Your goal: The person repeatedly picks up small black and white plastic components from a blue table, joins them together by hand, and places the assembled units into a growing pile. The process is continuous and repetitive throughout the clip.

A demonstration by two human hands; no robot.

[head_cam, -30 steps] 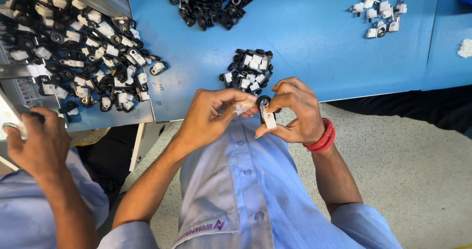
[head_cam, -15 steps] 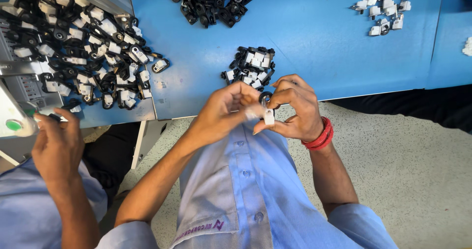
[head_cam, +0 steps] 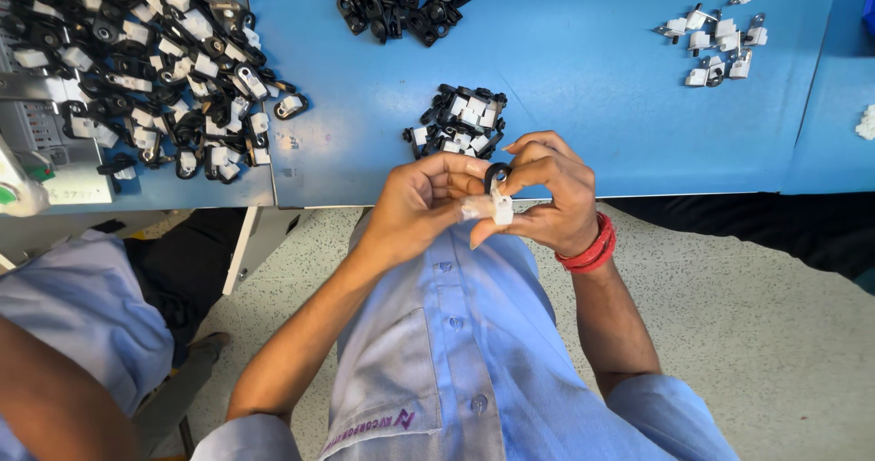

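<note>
Black ring clip (head_cam: 497, 175) with a white plastic piece (head_cam: 500, 210) — held between both hands just off the near edge of the blue table (head_cam: 583, 106). Left hand (head_cam: 421, 204) fingers pinch the white piece; right hand (head_cam: 547, 197) fingertips close on the ring. A small pile of like parts (head_cam: 458, 122) lies just beyond — speckled floor (head_cam: 766, 315) below.

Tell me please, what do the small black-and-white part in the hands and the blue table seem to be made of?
The small part, pinched between the left hand and the right hand, looks like moulded plastic: a matt black ring joined to a white, slightly glossy block. A metal insert cannot be ruled out. The blue table looks like a smooth laminate or painted board, with faint scuffs and a soft sheen.
</note>
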